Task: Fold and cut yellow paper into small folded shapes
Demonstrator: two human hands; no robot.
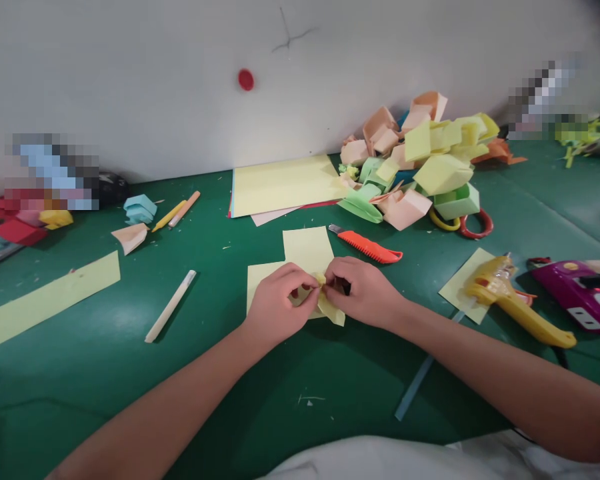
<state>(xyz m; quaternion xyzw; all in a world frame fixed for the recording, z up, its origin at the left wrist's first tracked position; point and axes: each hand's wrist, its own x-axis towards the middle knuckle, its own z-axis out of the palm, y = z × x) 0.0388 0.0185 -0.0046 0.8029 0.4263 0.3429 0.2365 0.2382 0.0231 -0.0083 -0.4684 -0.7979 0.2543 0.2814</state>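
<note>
Left hand [280,300] and right hand [364,291] both pinched closed on yellow piece [333,311]; shaping apparently unfinished. Folded: paper heap [443,175], far right. Unfolded: sheets [290,187], left of heap.

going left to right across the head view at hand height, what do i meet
Pale yellow paper strip, white pen-like stick, left hand, small yellow paper piece pinched between the hands, right hand, yellow glue gun.
</note>
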